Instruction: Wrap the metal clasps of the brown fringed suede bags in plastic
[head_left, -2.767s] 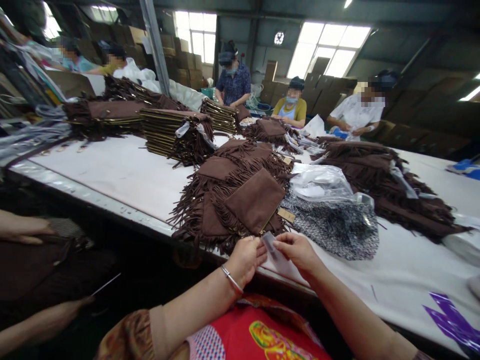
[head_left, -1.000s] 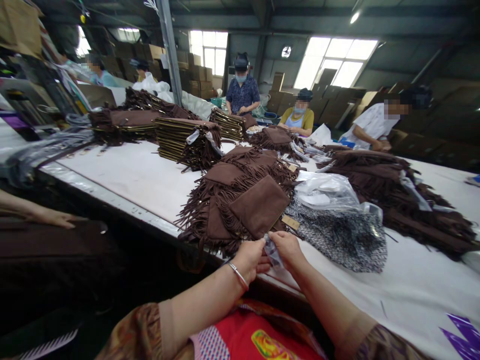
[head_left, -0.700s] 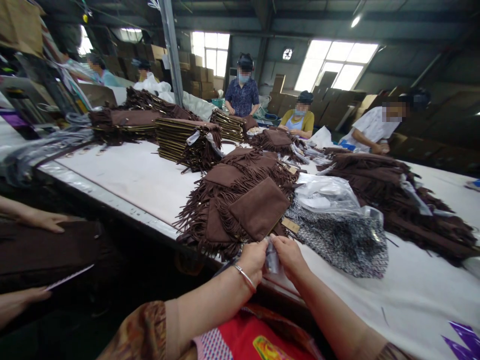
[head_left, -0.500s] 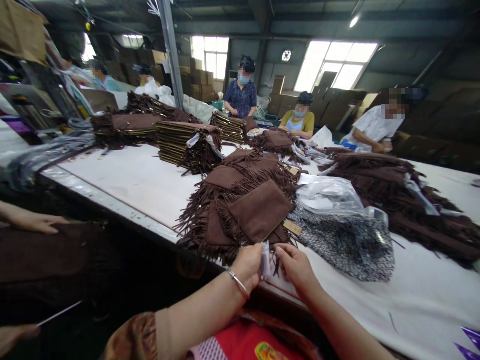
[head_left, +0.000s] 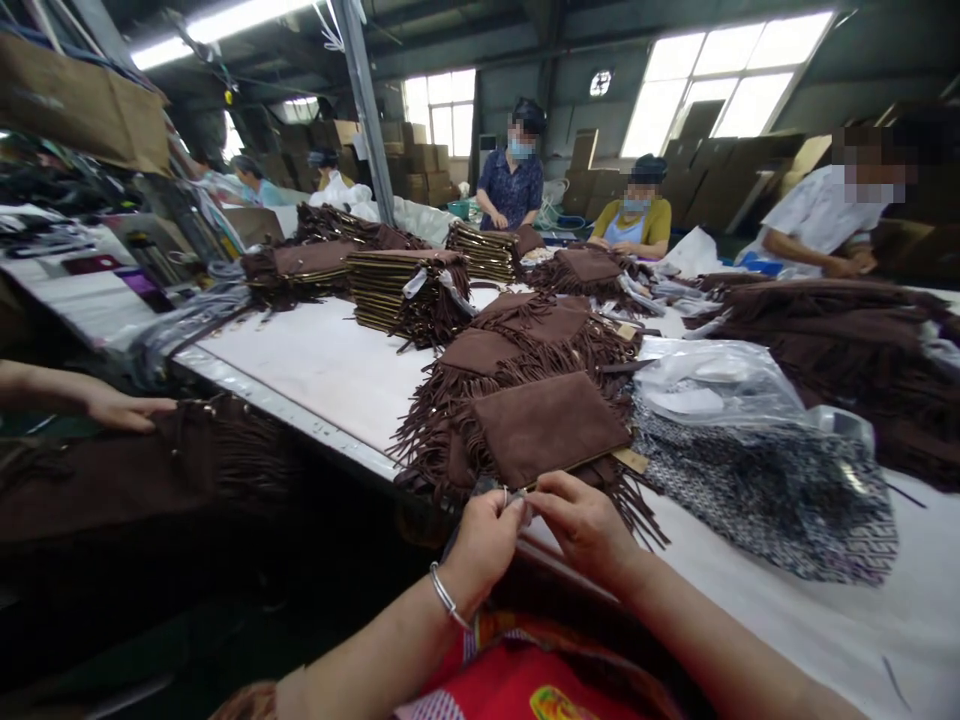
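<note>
A brown suede-like pouch (head_left: 551, 425) lies on top of a heap of fringed brown bags (head_left: 480, 350) at the table's near edge. At the pouch's lower corner my left hand (head_left: 486, 540) is closed in a pinch, with a bit of greyish material showing above its fingers. Fingertip to fingertip with it, my right hand (head_left: 585, 525) pinches at the same spot. What lies between the fingers is small and mostly hidden; I cannot make it out. A tan tag (head_left: 630, 460) sticks out at the pouch's right side.
Right of the heap lie a clear plastic bag (head_left: 712, 380) and black-and-white knit fabric (head_left: 765, 500). Stacked brown pouches (head_left: 405, 290) stand farther back on the white table (head_left: 315, 365). At left, another person's hand (head_left: 124, 405) rests on a fringed brown bag (head_left: 112, 480). Co-workers stand behind.
My hands have come together at the pouch's corner; the whitish strip and dark cord seen between them earlier no longer show. The view has swung left. The neighbour's bag shows more fringe.
</note>
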